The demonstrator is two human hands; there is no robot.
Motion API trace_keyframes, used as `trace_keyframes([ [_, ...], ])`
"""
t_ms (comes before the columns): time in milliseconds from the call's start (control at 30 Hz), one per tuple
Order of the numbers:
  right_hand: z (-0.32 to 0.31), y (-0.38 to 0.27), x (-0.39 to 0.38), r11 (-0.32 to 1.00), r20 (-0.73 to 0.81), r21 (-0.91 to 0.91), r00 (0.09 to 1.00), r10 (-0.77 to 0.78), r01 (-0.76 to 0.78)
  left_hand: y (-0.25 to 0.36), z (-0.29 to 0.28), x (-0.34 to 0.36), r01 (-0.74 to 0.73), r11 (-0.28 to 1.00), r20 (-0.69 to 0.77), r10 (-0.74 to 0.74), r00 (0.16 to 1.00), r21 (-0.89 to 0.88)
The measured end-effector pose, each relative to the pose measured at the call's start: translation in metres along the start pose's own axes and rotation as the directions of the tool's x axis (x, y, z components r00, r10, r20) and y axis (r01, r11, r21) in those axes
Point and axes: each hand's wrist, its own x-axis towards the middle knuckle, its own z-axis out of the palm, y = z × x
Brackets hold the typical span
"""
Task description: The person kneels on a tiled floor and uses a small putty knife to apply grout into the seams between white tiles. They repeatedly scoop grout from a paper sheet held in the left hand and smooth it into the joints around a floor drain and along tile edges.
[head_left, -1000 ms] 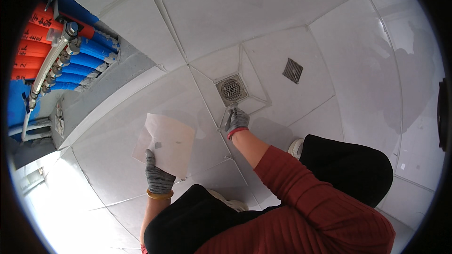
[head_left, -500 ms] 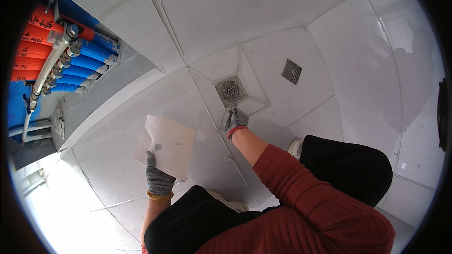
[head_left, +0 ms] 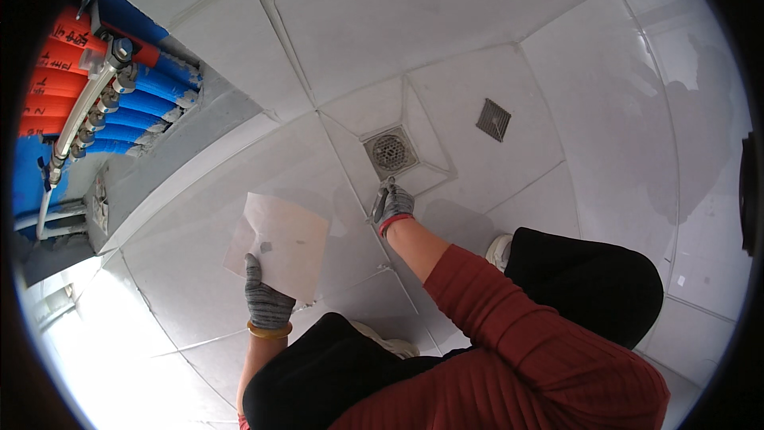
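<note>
My left hand [head_left: 269, 302], in a grey knit glove, grips a pale, slightly see-through sheet [head_left: 296, 231] by its lower corner, thumb on top. Two small grey smears [head_left: 267, 247] show on the sheet. My right hand [head_left: 395, 205], gloved alike, is closed at the floor just below a square metal floor drain [head_left: 391, 151]. Its fingertips are by the drain's lower corner, at the joint between the cut tiles. A thin dark edge shows beside the fingers, but what they hold is too small to make out.
A second, loose-looking square grate [head_left: 493, 120] lies on the tile to the right of the drain. At upper left, red and blue pipes [head_left: 151, 103] join a metal manifold [head_left: 103, 84] in a wall recess. My bent knees [head_left: 585, 279] flank the work spot.
My right hand has shifted slightly left along the tile joint below the drain, its wrist turning a little. The left hand and sheet stay almost where they were.
</note>
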Motion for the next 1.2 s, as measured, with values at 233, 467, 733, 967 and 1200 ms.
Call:
trace_keyframes([
  [233,0.007,0.01,0.001,0.999,-0.053,0.018,0.998,0.036,-0.036,0.001,-0.001,-0.002,-0.017,1.0,-0.009,0.016,1.0,-0.011],
  [467,0.007,0.019,0.006,0.998,-0.045,0.026,0.997,0.062,-0.061,0.002,0.002,-0.002,-0.01,1.0,-0.027,0.009,1.0,-0.019],
  [733,0.006,0.021,0.003,0.996,-0.048,-0.092,0.999,0.014,-0.018,0.003,0.002,-0.003,0.014,1.0,-0.013,-0.014,1.0,-0.022],
  [967,0.006,0.015,-0.008,0.995,-0.014,-0.06,0.997,0.081,-0.082,0.002,0.003,-0.003,-0.001,1.0,0.023,0.002,1.0,-0.028],
  [1200,0.004,0.022,-0.009,0.963,-0.05,-0.265,0.997,-0.062,0.046,0.002,0.004,-0.004,0.0,1.0,-0.02,0.0,1.0,-0.012],
])
